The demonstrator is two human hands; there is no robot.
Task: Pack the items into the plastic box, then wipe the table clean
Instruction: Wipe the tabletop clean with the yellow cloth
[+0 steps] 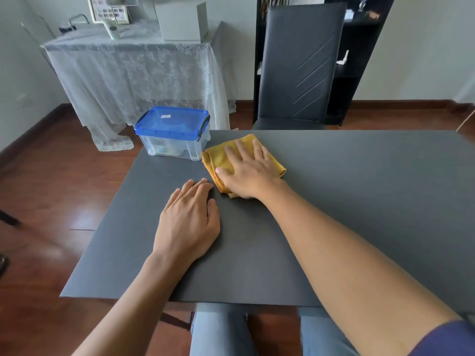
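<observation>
A clear plastic box with a blue lid clipped on stands at the far left corner of the grey table. Some items show faintly through its wall. Just right of the box lies a folded yellow cloth. My right hand lies flat on top of the cloth, fingers spread, pressing it to the table. My left hand rests palm down on the bare tabletop, nearer to me and just left of the cloth, holding nothing.
A dark chair stands against the table's far edge. Behind it is a black shelf. A lace-covered side table stands at the back left. My knees show under the near edge.
</observation>
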